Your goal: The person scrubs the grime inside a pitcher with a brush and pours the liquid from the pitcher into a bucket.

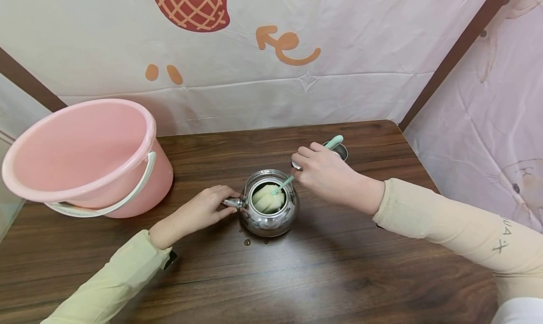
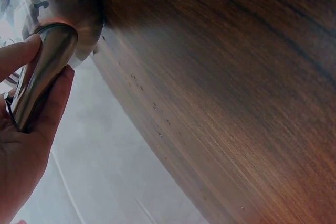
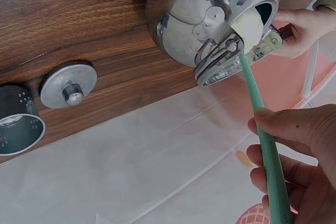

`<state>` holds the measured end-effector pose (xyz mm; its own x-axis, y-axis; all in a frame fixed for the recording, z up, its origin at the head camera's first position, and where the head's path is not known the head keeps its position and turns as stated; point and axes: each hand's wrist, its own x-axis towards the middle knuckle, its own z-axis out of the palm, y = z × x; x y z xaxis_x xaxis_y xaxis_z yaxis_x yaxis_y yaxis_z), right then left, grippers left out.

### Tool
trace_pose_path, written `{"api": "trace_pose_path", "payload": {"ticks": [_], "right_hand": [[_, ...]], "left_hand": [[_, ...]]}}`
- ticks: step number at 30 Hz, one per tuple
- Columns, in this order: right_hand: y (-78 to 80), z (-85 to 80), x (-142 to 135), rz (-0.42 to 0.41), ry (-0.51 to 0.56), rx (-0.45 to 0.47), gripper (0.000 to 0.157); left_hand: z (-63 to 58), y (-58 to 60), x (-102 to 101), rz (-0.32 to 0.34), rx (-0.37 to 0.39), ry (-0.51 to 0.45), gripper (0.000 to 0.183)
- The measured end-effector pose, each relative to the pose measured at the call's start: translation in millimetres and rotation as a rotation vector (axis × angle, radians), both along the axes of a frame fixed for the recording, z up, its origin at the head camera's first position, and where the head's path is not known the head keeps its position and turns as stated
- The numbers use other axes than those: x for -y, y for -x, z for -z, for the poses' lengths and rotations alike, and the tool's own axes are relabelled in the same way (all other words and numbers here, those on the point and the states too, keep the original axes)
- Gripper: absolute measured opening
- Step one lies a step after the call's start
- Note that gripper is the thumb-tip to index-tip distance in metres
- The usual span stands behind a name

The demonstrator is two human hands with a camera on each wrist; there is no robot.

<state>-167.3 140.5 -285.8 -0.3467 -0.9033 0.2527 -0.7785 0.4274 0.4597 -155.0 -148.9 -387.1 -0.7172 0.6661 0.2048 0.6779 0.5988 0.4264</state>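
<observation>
"Pale sleeves (image 1: 428, 213) first, reaching in over the wooden table (image 1: 297, 286). Where do the hands end up?"

"Past a few drops (image 1: 247, 242) of liquid, the left hand (image 1: 203, 208) has thumb and fingers clamped on the spout (image 2: 47, 72) of that steel kettle (image 1: 268, 226). It sits mid-table, lid off."

"And the right hand (image 1: 320, 173)?"

"Curled round the green handle (image 3: 272, 171) of a brush, its pale head (image 1: 268, 201) inside the kettle's mouth. The hands are apart, one each side."

"So they're at the scrubbing step, I'd say."

"That's my reading too. The next move seems to call for a firm hold on the spout while the head is turned against the inner wall."

"Farther back, the pink bucket (image 1: 161, 192) stands on the left. Over beyond the right hand?"

"The kettle's lid (image 3: 60, 88) and a perforated metal cup (image 3: 16, 103), side by side. Last, the printed cloth (image 1: 237, 95) hanging behind."
</observation>
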Motion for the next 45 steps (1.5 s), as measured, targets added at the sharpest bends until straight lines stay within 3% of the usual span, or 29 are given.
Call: {"api": "trace_pose_path", "payload": {"ticks": [45], "right_hand": [[-11.3,-26.0,-13,0.005,0.057,-0.058,0.010]], "left_hand": [[-0.9,0.0,-2,0.002,-0.002,-0.005,0.024]]}}
